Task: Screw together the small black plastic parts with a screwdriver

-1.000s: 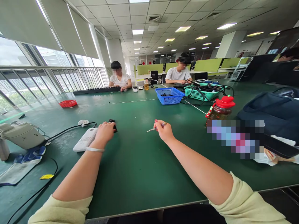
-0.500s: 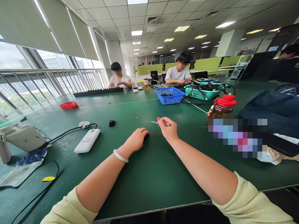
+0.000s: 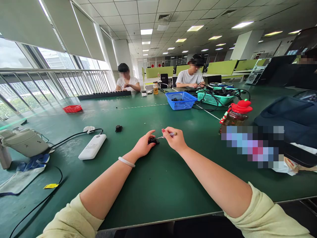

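Observation:
My left hand (image 3: 143, 145) rests on the green table (image 3: 158, 198), thumb and fingers around a small black part (image 3: 153, 140). The part's details are too small to make out. In my right hand (image 3: 176, 138) is a small screwdriver (image 3: 174, 134) with a thin metal shaft, pinched like a pen and pointing left. Its tip reaches the upper right side of the black part; whether it touches, I cannot tell. A second small black part (image 3: 118, 128) lies on the table farther left.
On the left are a white power bank (image 3: 92, 147) with a black cable, and a grey case (image 3: 24, 142). A red tray (image 3: 72, 108), blue basket (image 3: 181, 101) and green basket (image 3: 215, 98) stand farther back. A red-lidded bottle (image 3: 236, 115) is right; two people sit across.
My left hand has opened from over the black part to grip its sides, exposing it. My right hand has brought the screwdriver's tip down to the part.

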`<action>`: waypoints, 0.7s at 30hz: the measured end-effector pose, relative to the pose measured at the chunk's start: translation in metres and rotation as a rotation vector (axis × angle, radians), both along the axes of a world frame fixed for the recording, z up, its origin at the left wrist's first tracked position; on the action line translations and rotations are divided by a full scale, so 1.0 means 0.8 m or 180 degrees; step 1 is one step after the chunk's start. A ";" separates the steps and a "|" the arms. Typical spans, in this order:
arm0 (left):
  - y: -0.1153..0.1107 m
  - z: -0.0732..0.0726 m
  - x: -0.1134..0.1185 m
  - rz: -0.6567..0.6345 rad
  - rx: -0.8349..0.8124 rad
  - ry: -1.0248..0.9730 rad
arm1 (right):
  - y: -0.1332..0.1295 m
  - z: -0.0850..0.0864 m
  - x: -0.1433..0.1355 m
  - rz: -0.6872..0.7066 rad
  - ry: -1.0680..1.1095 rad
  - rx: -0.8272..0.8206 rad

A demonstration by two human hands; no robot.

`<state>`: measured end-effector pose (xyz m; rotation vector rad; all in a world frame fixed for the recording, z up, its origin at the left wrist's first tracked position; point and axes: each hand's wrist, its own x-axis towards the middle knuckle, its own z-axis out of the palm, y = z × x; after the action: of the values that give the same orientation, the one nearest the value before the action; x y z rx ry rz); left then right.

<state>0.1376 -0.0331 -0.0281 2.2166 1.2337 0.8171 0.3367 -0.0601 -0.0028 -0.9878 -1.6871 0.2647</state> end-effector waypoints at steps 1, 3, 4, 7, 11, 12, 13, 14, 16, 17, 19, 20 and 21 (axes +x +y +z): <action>0.000 0.000 0.000 -0.0006 -0.0003 -0.0015 | -0.001 -0.001 -0.002 0.0051 -0.0133 0.0072; 0.000 0.000 0.000 -0.0042 0.0004 -0.0044 | -0.003 -0.003 -0.005 0.0145 -0.0356 0.0204; 0.000 0.000 0.000 -0.0073 0.0004 -0.0055 | -0.004 -0.004 -0.007 0.0197 -0.0443 0.0257; -0.002 0.001 0.000 -0.0150 0.0006 -0.0080 | -0.003 -0.006 -0.009 0.0370 -0.0630 0.0336; -0.003 0.001 0.001 -0.0248 -0.0010 -0.0160 | -0.003 -0.009 -0.010 0.0492 -0.0867 0.0477; -0.002 0.001 0.001 -0.0256 -0.0024 -0.0191 | -0.003 -0.009 -0.011 0.0501 -0.0955 0.0545; -0.002 0.000 0.001 -0.0247 -0.0037 -0.0219 | -0.003 -0.010 -0.011 0.0507 -0.1056 0.0624; -0.002 0.000 0.001 -0.0224 -0.0049 -0.0244 | -0.003 -0.011 -0.012 0.0509 -0.1166 0.0711; -0.002 0.000 0.002 -0.0181 -0.0067 -0.0270 | -0.003 -0.013 -0.013 0.0496 -0.1369 0.0879; -0.001 -0.001 0.002 -0.0170 -0.0071 -0.0268 | -0.003 -0.014 -0.013 0.0488 -0.1445 0.0941; -0.001 -0.001 0.002 -0.0155 -0.0066 -0.0244 | -0.003 -0.015 -0.013 0.0477 -0.1535 0.1013; -0.001 -0.001 0.002 -0.0142 -0.0061 -0.0226 | -0.003 -0.015 -0.013 0.0474 -0.1551 0.1018; -0.001 -0.001 0.002 -0.0125 -0.0057 -0.0207 | -0.003 -0.015 -0.013 0.0474 -0.1562 0.1006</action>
<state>0.1392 -0.0343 -0.0287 2.1755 1.1588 0.8525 0.3264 -0.0623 -0.0149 -0.7241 -2.1704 -0.1625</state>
